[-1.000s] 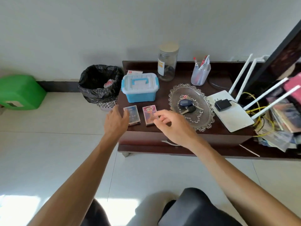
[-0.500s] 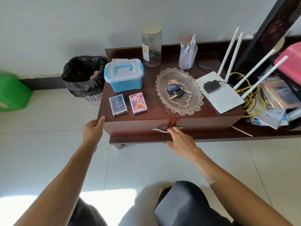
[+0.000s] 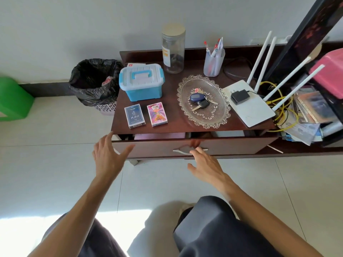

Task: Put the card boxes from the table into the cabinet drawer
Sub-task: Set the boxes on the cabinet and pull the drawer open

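Two card boxes are lying side by side near the table's front edge: the blue card box and the pink card box, their printing too small to read. The drawer, shut half a second ago, is now standing slightly open, its contents mostly hidden. The right hand is curling its fingers at the handle, seemingly gripping it; the left hand is hovering spread and empty.

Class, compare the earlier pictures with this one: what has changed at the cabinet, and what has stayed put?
The drawer has slid out a little, toward the person. The right hand went from the card boxes to the handle; the left hand dropped to the drawer's corner. Both card boxes stayed put.
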